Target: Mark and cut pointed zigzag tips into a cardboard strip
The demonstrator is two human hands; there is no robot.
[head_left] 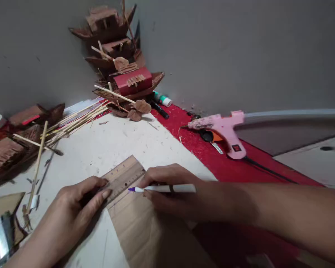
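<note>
While you grasp a white, slender marker pen with a purple tip in the bent fingers of your right hand, the thumb and forefinger of your left hand hold the left end of a translucent, straight ruler. The ruler lies across the far end of a flat, brown cardboard sheet; the pen's tip is over this sheet, beside the ruler's near edge, contact being impossible to tell. Beyond the sheet stands a brown model boat with a red, curved roof; beyond it to the left, pale, thin sticks; beyond it to the right, a pink plastic glue gun.
</note>
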